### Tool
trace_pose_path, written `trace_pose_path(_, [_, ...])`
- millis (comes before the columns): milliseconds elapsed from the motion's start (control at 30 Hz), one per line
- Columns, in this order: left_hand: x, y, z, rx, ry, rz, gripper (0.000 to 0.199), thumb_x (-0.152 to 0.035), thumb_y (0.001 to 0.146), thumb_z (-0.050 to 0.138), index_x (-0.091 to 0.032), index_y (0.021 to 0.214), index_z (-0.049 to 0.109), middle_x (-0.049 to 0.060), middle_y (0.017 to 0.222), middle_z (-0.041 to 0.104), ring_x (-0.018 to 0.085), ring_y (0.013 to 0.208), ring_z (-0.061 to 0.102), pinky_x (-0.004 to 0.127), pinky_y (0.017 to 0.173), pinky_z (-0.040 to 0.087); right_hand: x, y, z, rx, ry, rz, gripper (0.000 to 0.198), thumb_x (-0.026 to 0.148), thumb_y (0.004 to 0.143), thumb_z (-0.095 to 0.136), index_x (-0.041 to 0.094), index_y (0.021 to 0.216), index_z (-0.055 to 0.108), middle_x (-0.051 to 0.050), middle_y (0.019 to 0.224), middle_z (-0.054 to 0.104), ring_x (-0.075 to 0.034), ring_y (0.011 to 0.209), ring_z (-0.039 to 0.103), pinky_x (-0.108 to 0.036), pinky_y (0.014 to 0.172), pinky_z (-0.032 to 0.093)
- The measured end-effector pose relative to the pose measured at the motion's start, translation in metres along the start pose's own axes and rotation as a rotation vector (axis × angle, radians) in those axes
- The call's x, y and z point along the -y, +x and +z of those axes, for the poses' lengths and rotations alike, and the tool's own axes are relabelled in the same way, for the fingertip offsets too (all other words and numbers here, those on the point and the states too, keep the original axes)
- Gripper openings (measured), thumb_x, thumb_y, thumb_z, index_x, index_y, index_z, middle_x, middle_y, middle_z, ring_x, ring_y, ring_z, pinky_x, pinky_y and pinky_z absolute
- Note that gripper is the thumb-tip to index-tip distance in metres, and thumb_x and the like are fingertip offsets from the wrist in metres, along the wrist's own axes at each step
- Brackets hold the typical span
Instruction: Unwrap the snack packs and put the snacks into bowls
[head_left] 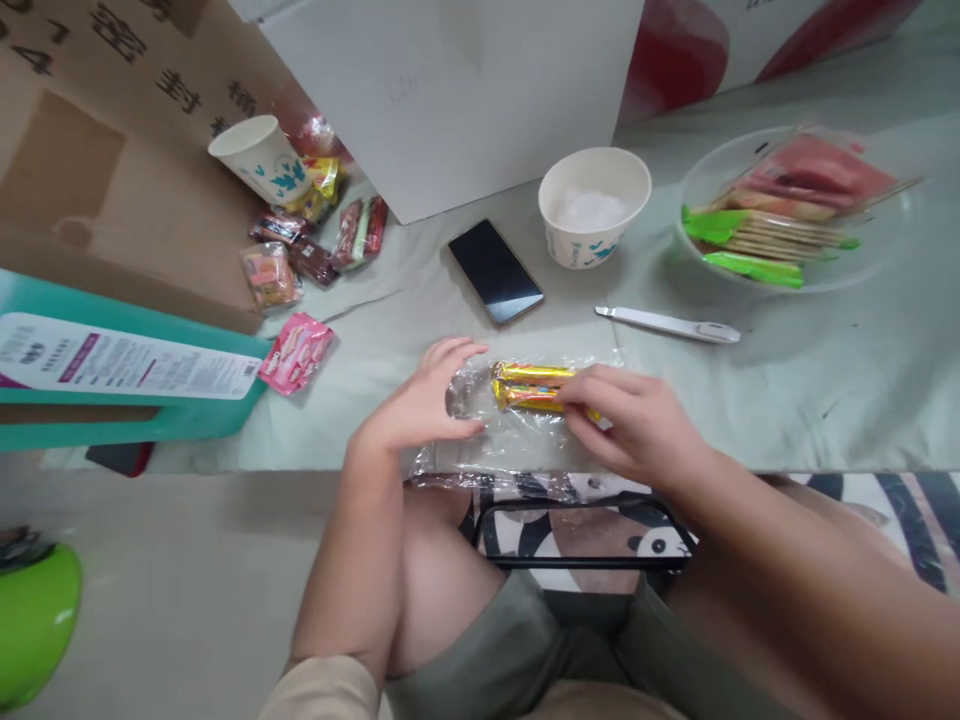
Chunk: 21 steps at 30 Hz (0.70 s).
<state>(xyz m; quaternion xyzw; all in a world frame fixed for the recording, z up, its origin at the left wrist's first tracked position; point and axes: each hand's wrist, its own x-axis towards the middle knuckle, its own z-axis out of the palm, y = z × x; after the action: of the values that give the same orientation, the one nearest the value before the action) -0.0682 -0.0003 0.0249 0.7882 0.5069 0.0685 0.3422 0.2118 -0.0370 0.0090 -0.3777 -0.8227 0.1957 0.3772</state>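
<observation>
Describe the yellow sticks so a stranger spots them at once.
Find the big white box, then the phone in front of it. Come nearer, to the crinkled clear film between the left hand and right hand. The yellow sticks are the slim pair there, the right hand at one end; unlike the black phone, they shine bright yellow.

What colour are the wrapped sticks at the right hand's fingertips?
The wrapped sticks are mostly shiny yellow, clearest in the head view.
</observation>
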Motion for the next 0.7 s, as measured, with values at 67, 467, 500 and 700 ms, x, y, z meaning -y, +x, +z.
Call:
trace_pose_path(67, [0.001,-0.004,-0.001,-0.014,0.004,-0.051,0.079,-0.029,0.074,0.076,-0.025,0.148,0.047,0.013,0.16,0.039,0.034,0.155,0.035,0.052,0.13,0.028,-0.004,-0.003,0.006,0.09,0.006,-0.025,0.019,0.016,0.094,0.055,0.021,0.105,0.07,-0.009,0.105,0.074,-0.023,0.102,0.071,-0.04,0.088,0.06])
trace_pose_path(467, [-0.005,0.018,0.012,-0.349,-0.256,-0.079,0.029,-0.043,0.095,0.056,-0.019,0.091,0.072,0.011,0.111,0.071,0.023,0.104,0.068,0.038,0.095,0.056,-0.009,-0.003,0.007,0.135,-0.006,-0.03,0.023,0.015,0.094,0.053,0.022,0.109,0.07,-0.011,0.121,0.072,-0.027,0.12,0.066,-0.049,0.101,0.056])
trace_pose_path(500, [-0.007,0.019,0.013,-0.352,-0.326,-0.122,0.029,-0.045,0.094,0.058,-0.019,0.092,0.072,0.01,0.107,0.072,0.021,0.097,0.069,0.034,0.086,0.057,-0.008,-0.002,0.008,0.152,0.044,-0.051,0.022,0.015,0.096,0.051,0.022,0.106,0.069,-0.009,0.111,0.074,-0.024,0.109,0.069,-0.045,0.095,0.058])
trace_pose_path(700, [-0.016,0.016,0.01,-0.234,-0.431,-0.314,0.029,-0.036,0.075,0.08,-0.02,0.098,0.071,0.002,0.09,0.07,0.012,0.07,0.058,0.022,0.062,0.047,-0.007,-0.001,0.016,0.236,0.007,0.0,0.036,0.012,0.089,0.056,0.022,0.122,0.066,-0.01,0.134,0.068,-0.03,0.126,0.061,-0.051,0.105,0.051])
